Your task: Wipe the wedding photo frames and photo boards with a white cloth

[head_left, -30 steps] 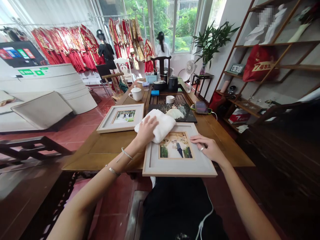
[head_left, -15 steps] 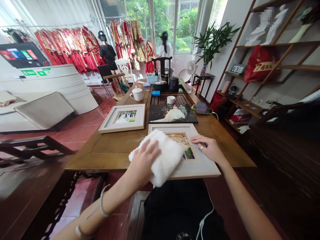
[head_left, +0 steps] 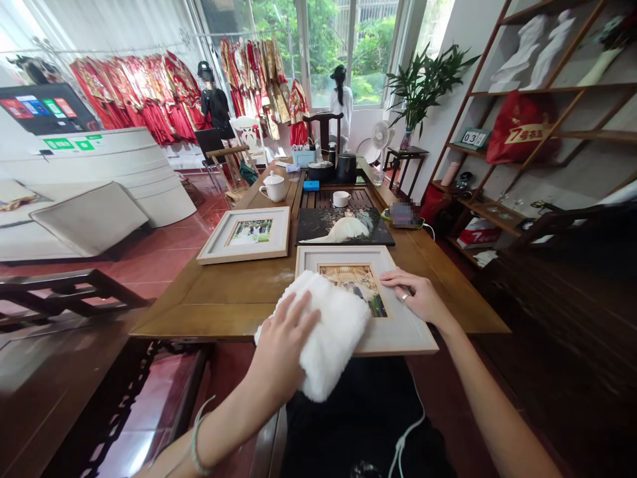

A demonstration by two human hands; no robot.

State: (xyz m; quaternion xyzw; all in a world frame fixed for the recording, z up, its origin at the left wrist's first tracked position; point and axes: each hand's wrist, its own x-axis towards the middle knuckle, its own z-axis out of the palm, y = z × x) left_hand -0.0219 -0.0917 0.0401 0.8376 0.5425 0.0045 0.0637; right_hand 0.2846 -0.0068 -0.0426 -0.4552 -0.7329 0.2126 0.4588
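Note:
A fluffy white cloth (head_left: 334, 338) lies over the lower left part of a light wood picture frame (head_left: 398, 342) at the table's near edge. My left hand (head_left: 286, 332) is on the cloth, fingers bent over it and pressing it against the frame. Part of the frame's photo (head_left: 355, 273) shows past the cloth. On the right side of the same frame rests my right hand (head_left: 418, 297), wearing a ring, its fingers stretched flat beside the photo. A second framed photo (head_left: 251, 231) lies to the left, and a dark unframed picture (head_left: 343, 227) lies just beyond.
Farther along the wooden table (head_left: 209, 312) stand a lidded white mug (head_left: 273, 188), a small white cup (head_left: 341, 198), a blue box (head_left: 311, 186) and dark pots (head_left: 346, 168). A phone-like device (head_left: 405, 214) with a cable lies at right. Two people stand in the background.
My left hand and the cloth have slid down toward me, uncovering more of the photo's upper left. My right hand stays in place. The person by the window has shifted right.

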